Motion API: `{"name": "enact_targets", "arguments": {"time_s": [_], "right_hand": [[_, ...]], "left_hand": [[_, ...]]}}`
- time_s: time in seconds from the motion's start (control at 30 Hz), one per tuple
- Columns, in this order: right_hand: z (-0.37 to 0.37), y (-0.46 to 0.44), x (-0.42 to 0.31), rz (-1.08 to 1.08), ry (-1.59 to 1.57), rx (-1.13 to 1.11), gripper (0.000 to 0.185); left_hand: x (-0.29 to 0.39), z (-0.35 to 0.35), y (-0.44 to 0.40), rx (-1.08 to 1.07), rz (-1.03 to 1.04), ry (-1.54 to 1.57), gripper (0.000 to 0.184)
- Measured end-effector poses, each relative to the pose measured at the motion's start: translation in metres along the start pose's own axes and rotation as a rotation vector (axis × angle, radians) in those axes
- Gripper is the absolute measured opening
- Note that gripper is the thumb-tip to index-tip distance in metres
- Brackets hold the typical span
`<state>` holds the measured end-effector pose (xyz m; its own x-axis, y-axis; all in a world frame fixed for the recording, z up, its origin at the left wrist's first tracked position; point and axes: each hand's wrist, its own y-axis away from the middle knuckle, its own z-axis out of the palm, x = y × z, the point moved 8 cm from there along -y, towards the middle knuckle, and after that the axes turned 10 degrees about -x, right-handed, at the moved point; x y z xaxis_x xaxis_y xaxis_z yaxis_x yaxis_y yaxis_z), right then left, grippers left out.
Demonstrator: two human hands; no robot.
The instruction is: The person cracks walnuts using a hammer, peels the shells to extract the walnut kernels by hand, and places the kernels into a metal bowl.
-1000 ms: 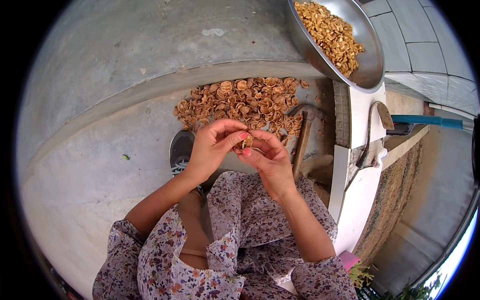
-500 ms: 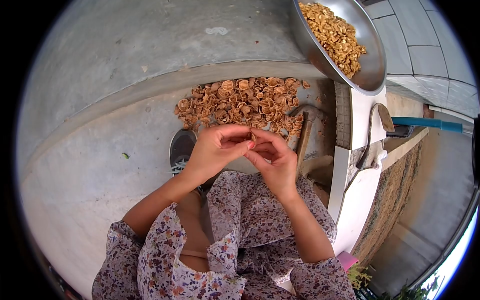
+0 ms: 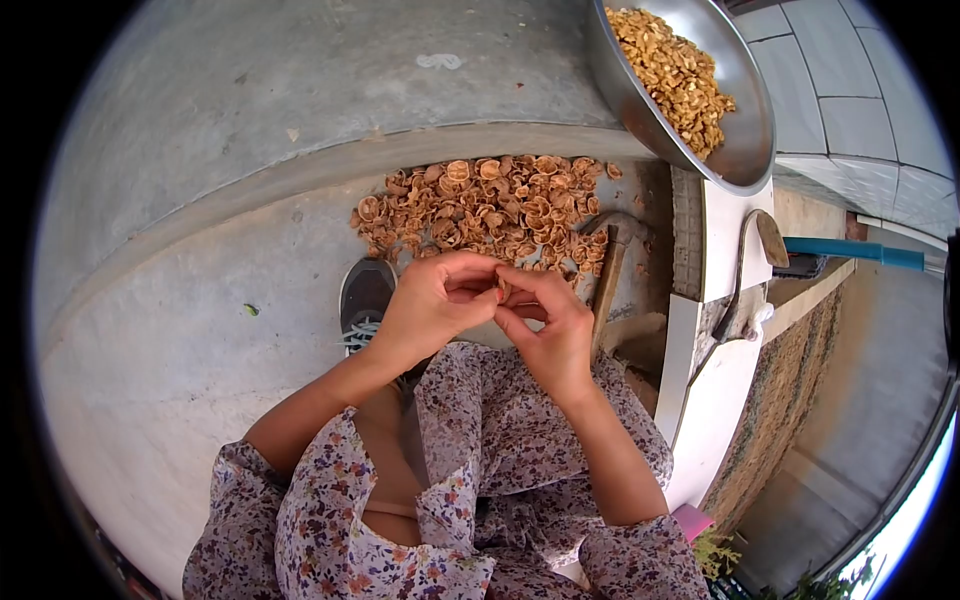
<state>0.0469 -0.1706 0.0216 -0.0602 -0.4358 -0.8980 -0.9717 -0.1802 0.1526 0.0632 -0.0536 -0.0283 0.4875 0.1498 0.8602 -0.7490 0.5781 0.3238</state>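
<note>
My left hand (image 3: 435, 300) and my right hand (image 3: 548, 325) meet in front of me, fingertips touching. Pinched between them is a small piece of walnut (image 3: 502, 290), mostly covered by the fingers. Beyond my hands, a heap of broken walnut shells (image 3: 485, 205) lies on the concrete floor. A hammer (image 3: 610, 270) with a wooden handle rests just right of the heap. At the upper right, a steel bowl (image 3: 750, 125) holds many walnut kernels (image 3: 680, 80).
A shoe (image 3: 367, 295) is left of my hands. On the right, a white ledge (image 3: 715, 400) carries a sickle-like tool (image 3: 738, 280) with a dark handle. A teal pole (image 3: 855, 248) extends beyond it. Behind the shells runs a concrete step (image 3: 330, 155).
My fingers have closed further round the walnut piece, which shows less than before. The thumbs have shifted slightly. The whole view has drifted a little.
</note>
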Motion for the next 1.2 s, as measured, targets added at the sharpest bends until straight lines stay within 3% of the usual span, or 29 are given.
{"name": "enact_targets", "arguments": {"time_s": [0.13, 0.3, 0.37, 0.47, 0.57, 0.67, 0.77, 0.9, 0.97, 1.2], "right_hand": [[0.004, 0.000, 0.003, -0.024, 0.021, -0.029, 0.037], [0.013, 0.003, 0.035, 0.256, -0.690, -0.085, 0.038], [0.014, 0.002, 0.030, 0.296, -0.783, -0.099, 0.036], [0.020, 0.001, 0.025, 0.288, -0.837, -0.126, 0.036], [0.024, 0.006, 0.028, 0.398, -1.037, -0.023, 0.027], [0.029, 0.005, 0.022, 0.315, -0.836, -0.086, 0.015], [0.028, 0.006, 0.017, 0.314, -0.799, -0.107, 0.013], [0.036, 0.009, 0.014, 0.290, -1.024, -0.106, 0.011], [0.038, 0.012, 0.013, 0.332, -1.148, -0.056, 0.010], [0.040, 0.012, 0.012, 0.311, -1.167, -0.031, 0.010]], "left_hand": [[-0.003, -0.001, 0.001, 0.001, 0.007, 0.055, 0.027], [0.006, -0.005, 0.000, 0.042, 0.020, 0.094, 0.021], [0.004, -0.006, -0.001, 0.067, 0.013, 0.134, 0.021], [0.026, 0.001, -0.002, 0.092, 0.222, -0.539, 0.022], [0.036, 0.006, 0.003, 0.192, 0.350, -0.740, 0.024], [0.024, 0.008, 0.001, 0.128, 0.161, -0.576, 0.027], [0.038, 0.014, 0.003, 0.151, 0.305, -0.774, 0.031], [0.035, 0.015, 0.003, 0.104, 0.216, -0.530, 0.034], [0.026, 0.014, 0.001, 0.101, 0.134, -0.263, 0.037], [0.012, 0.010, 0.001, 0.136, 0.073, -0.113, 0.041]]}}
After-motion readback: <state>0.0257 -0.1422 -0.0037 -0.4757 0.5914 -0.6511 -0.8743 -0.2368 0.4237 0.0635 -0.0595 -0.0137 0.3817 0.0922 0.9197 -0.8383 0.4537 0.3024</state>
